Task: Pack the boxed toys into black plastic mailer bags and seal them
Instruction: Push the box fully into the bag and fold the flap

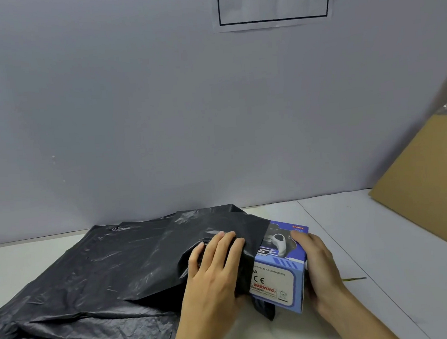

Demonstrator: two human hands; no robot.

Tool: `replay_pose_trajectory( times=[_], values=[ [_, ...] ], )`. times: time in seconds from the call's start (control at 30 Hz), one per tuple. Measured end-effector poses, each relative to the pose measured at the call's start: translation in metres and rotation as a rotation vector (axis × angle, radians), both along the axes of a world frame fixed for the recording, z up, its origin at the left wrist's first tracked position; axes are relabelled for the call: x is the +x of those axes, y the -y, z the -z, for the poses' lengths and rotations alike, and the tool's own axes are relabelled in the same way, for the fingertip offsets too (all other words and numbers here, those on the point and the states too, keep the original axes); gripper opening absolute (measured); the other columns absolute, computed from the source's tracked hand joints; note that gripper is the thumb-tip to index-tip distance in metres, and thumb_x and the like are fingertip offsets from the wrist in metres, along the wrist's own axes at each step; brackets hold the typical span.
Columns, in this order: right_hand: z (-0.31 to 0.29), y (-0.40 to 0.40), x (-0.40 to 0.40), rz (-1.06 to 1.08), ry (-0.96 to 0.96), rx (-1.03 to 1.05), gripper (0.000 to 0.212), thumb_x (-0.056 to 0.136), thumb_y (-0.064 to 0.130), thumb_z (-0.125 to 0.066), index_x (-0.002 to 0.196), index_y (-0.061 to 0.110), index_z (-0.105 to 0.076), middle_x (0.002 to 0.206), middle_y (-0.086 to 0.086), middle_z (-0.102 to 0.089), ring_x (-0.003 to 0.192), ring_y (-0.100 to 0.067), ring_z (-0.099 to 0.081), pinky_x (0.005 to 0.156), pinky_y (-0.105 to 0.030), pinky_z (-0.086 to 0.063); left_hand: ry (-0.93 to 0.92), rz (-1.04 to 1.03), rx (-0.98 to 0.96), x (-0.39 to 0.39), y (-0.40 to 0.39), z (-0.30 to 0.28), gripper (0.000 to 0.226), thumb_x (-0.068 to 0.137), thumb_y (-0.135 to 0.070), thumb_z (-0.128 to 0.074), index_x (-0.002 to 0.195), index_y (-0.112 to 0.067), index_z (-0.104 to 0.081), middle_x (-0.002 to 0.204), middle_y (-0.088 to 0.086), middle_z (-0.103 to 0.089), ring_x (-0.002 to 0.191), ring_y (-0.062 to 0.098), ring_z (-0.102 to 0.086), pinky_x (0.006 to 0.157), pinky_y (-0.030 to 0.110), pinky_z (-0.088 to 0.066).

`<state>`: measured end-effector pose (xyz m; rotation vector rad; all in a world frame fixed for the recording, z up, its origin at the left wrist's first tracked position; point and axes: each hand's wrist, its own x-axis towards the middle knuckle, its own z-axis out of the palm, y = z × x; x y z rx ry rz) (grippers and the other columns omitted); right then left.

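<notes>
A blue boxed toy [278, 268] with a white warning label sits partly inside a black plastic mailer bag [195, 240], its right end sticking out. My left hand [213, 270] grips the bag's open mouth over the box, thumb curled into the plastic. My right hand [317, 266] holds the exposed right end of the box, fingers wrapped behind it. Both rest low on the white table [359, 239]. The part of the box inside the bag is hidden.
A pile of several more black mailer bags [76, 306] spreads over the table's left half. A brown cardboard box [429, 181] stands at the right. A grey wall [160, 107] with a paper sign [274, 4] rises behind.
</notes>
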<state>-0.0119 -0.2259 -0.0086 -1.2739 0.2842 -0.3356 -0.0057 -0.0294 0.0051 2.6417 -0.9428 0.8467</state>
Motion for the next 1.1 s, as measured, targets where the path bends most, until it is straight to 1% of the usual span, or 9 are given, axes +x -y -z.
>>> replay_pose_trajectory(
  times=[0.23, 0.33, 0.4, 0.5, 0.57, 0.67, 0.83, 0.97, 1.1],
  values=[
    [-0.009, 0.024, -0.001, 0.021, -0.006, 0.093, 0.048, 0.089, 0.047, -0.06, 0.116, 0.007, -0.061, 0.099, -0.019, -0.074, 0.093, -0.046, -0.07, 0.089, -0.058, -0.054, 0.158, 0.16, 0.093, 0.018, 0.026, -0.024, 0.086, 0.056, -0.05, -0.089, 0.13, -0.019, -0.056, 0.134, -0.004, -0.061, 0.128, 0.019, -0.055, 0.114, 0.043, -0.033],
    [-0.008, 0.019, -0.001, 0.053, 0.04, 0.135, 0.042, 0.089, 0.043, -0.063, 0.112, 0.009, -0.058, 0.091, -0.015, -0.074, 0.077, -0.036, -0.072, 0.074, -0.045, -0.057, 0.086, 0.165, 0.128, 0.014, 0.032, -0.022, 0.088, 0.056, -0.041, -0.091, 0.132, -0.018, -0.053, 0.138, -0.004, -0.058, 0.133, 0.019, -0.051, 0.113, 0.045, -0.033],
    [-0.006, 0.015, 0.0, 0.124, 0.075, 0.11, 0.023, 0.093, 0.038, -0.062, 0.107, 0.02, -0.058, 0.09, -0.011, -0.075, 0.076, -0.03, -0.074, 0.07, -0.042, -0.057, -0.002, 0.141, 0.11, 0.01, 0.033, -0.015, 0.091, 0.062, -0.032, -0.086, 0.143, -0.017, -0.047, 0.151, -0.005, -0.046, 0.145, 0.017, -0.036, 0.118, 0.044, -0.028],
    [-0.003, 0.012, 0.0, 0.223, 0.143, 0.045, 0.007, 0.092, 0.031, -0.066, 0.097, 0.031, -0.06, 0.096, -0.003, -0.071, 0.089, -0.031, -0.072, 0.081, -0.05, -0.059, -0.179, 0.183, -0.034, 0.004, 0.03, -0.001, 0.093, 0.078, -0.017, -0.058, 0.157, -0.029, -0.01, 0.163, -0.021, 0.006, 0.15, 0.002, 0.016, 0.125, 0.033, 0.003],
    [-0.004, 0.01, -0.001, 0.265, 0.209, 0.01, 0.011, 0.089, 0.029, -0.07, 0.093, 0.035, -0.062, 0.085, 0.012, -0.067, 0.09, -0.03, -0.069, 0.08, -0.047, -0.058, -0.297, 0.276, -0.233, -0.004, 0.029, 0.003, 0.087, 0.075, -0.013, -0.046, 0.155, -0.033, -0.016, 0.163, -0.025, 0.001, 0.15, 0.0, 0.012, 0.123, 0.026, 0.003],
    [-0.009, 0.005, -0.004, 0.269, 0.275, -0.007, 0.02, 0.074, 0.041, -0.071, 0.092, 0.037, -0.062, 0.075, 0.023, -0.061, 0.082, -0.019, -0.067, 0.069, -0.032, -0.053, -0.323, 0.274, -0.781, -0.011, 0.032, 0.0, 0.06, 0.078, -0.008, -0.047, 0.132, -0.032, -0.057, 0.153, -0.016, -0.036, 0.146, 0.0, -0.023, 0.118, 0.018, -0.019],
    [-0.005, -0.005, -0.003, 0.272, 0.26, 0.111, 0.017, 0.084, 0.04, -0.073, 0.096, 0.037, -0.063, 0.11, -0.005, -0.066, 0.097, -0.031, -0.07, 0.08, -0.044, -0.058, -0.355, -0.149, -1.453, -0.007, 0.029, -0.006, 0.013, 0.093, -0.02, -0.067, 0.1, -0.027, -0.058, 0.108, 0.001, -0.057, 0.103, 0.023, -0.058, 0.081, 0.026, -0.047],
    [-0.001, -0.012, -0.004, 0.216, 0.185, 0.191, 0.01, 0.091, 0.037, -0.068, 0.099, 0.036, -0.062, 0.121, -0.019, -0.062, 0.103, -0.034, -0.069, 0.078, -0.044, -0.058, -0.895, -0.098, -1.751, 0.0, 0.021, -0.007, 0.051, 0.084, -0.044, -0.071, 0.12, -0.01, -0.056, 0.113, 0.005, -0.065, 0.097, 0.016, -0.064, 0.083, 0.027, -0.048],
    [0.001, -0.026, -0.009, 0.067, 0.21, 0.153, 0.017, 0.085, 0.038, -0.07, 0.099, 0.031, -0.064, 0.117, -0.019, -0.065, 0.099, -0.035, -0.071, 0.085, -0.048, -0.059, -1.091, 0.111, -1.875, -0.003, 0.018, -0.013, 0.059, 0.057, -0.054, -0.078, 0.099, -0.013, -0.078, 0.104, 0.005, -0.077, 0.094, 0.02, -0.074, 0.082, 0.034, -0.052]
  ],
)
